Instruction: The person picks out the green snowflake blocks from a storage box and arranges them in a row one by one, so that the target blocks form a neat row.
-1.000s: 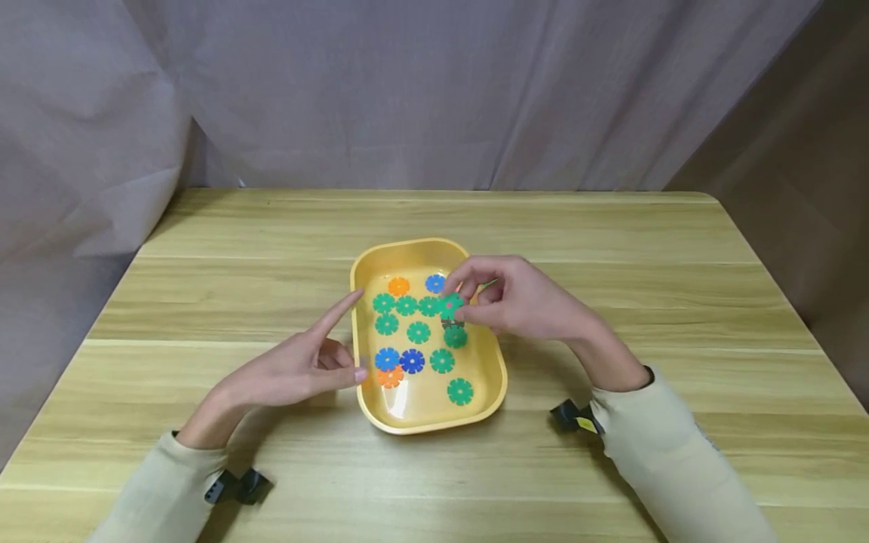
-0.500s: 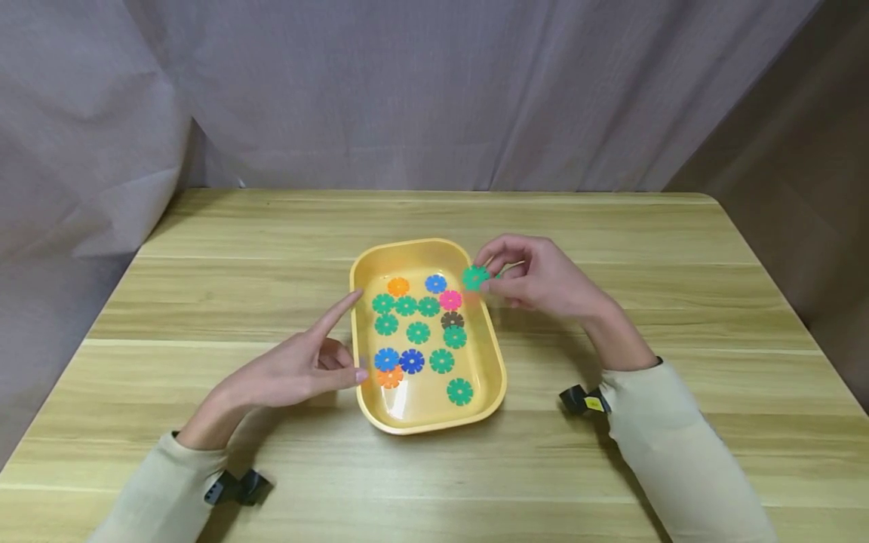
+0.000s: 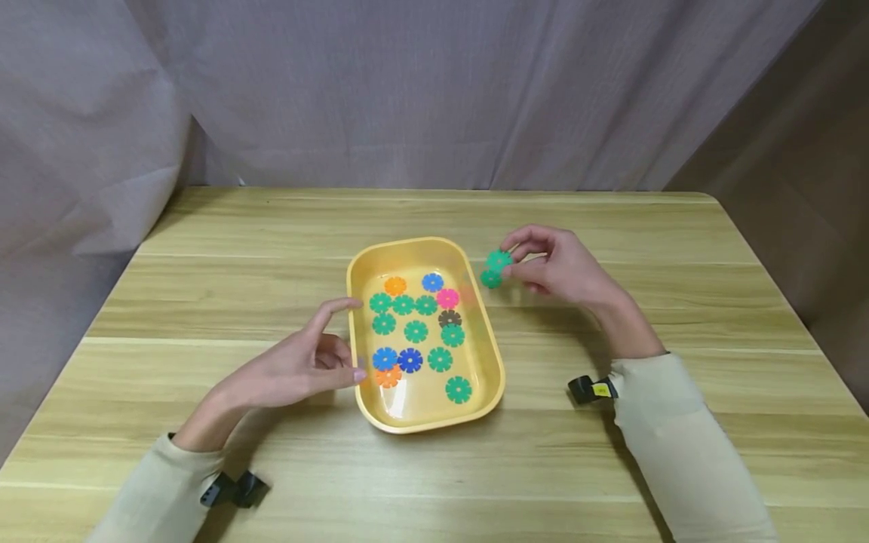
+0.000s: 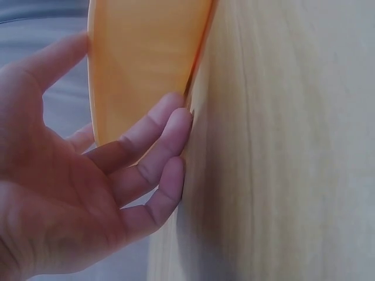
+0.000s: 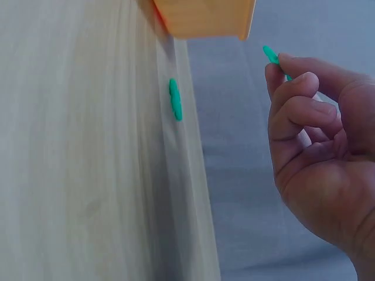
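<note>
My left hand [image 3: 285, 369] steadies the yellow tray [image 3: 498, 381] by its left side, thumb and index fingertip on the rim. In the left wrist view its other fingers [image 4: 173, 132] rest loosely bent by the tray's outer wall. Just right of the tray, my right hand [image 3: 566, 268] pinches a green snowflake disc [image 3: 498, 260] between thumb and index finger, raised above the table. Beneath it lies a second green snowflake disc [image 3: 490, 280], seen edge-on in the right wrist view on the table [image 5: 88, 146].
Inside the tray lie several more snowflake discs, mostly green, with blue discs [image 3: 409, 360], orange discs [image 3: 395, 286], a pink disc [image 3: 447, 299] and a brown disc [image 3: 449, 319]. Grey curtain [image 3: 407, 90] hangs behind the table's back edge.
My right hand has carried the green snowflake disc from over the tray, up and right past its rim. My left index finger has bent, and the tray has shifted slightly left.
</note>
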Demonstrator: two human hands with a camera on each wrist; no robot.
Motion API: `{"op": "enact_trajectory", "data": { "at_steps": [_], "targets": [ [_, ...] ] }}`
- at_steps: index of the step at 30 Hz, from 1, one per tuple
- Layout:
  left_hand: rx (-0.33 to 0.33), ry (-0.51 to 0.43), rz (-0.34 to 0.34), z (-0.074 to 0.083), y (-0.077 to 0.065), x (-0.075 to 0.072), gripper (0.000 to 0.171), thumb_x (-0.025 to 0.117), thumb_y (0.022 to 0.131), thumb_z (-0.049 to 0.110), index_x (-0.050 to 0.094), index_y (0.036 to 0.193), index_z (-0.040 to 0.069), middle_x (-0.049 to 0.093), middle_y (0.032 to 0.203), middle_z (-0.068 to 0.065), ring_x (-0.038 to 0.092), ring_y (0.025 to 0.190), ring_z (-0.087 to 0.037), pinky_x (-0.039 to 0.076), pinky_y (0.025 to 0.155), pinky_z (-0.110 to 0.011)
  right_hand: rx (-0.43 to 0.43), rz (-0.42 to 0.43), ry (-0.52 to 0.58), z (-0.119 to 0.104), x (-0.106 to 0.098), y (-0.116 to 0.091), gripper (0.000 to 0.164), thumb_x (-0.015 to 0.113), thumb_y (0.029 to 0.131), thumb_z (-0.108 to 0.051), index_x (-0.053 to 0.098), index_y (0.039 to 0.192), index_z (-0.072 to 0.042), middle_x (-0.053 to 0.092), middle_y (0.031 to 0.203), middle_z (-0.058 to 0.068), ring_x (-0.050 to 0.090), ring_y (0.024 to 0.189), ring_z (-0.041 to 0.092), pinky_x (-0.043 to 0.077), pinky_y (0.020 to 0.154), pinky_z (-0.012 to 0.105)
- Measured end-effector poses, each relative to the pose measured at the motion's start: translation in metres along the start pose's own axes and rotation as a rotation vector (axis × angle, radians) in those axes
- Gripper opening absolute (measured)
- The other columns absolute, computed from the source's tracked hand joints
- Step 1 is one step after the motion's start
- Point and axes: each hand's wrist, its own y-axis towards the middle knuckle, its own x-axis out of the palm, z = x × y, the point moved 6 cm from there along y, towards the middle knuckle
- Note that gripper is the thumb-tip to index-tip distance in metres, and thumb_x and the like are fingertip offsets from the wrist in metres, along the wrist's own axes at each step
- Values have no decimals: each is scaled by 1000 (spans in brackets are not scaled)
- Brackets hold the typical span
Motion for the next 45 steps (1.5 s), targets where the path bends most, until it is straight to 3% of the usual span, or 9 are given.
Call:
{"op": "enact_trajectory", "data": {
  "at_steps": [7, 15, 35, 45],
  "targets": [
    [1, 8, 10, 0, -4, 1, 94, 81, 95, 32, 17, 165, 25, 69, 111, -11, 69, 98, -24, 59, 84, -32, 27, 27, 3, 13, -11, 3, 34, 77, 95, -10, 63, 125, -4, 68, 92, -2, 50, 53, 10, 38, 45, 24],
    [5, -29, -10, 0, -6, 0, 97, 82, 94, 28, 15, 164, 23, 69, 97, -11, 70, 89, -28, 58, 79, -31, 61, 33, 26, 25, -14, 8, 31, 77, 94, -6, 62, 120, -2, 67, 85, -6, 49, 52, 7, 39, 46, 21],
    [-14, 4, -28, -2, -10, -2, 98, 81, 96, 32, 12, 166, 26, 74, 98, -8, 72, 89, -28, 58, 80, -31, 143, -43, -90, 42, -11, 13, 29, 72, 98, -4, 63, 125, 2, 68, 89, 3, 50, 56, 9, 39, 50, 23],
    [-15, 15, -33, -1, -9, -1, 99, 80, 96, 32, 11, 166, 27, 76, 98, -7, 74, 89, -27, 59, 80, -33, 165, -71, -89, 46, -10, 14, 30, 72, 97, -3, 64, 126, 2, 70, 88, 4, 51, 56, 11, 37, 49, 24]
  ]
}}
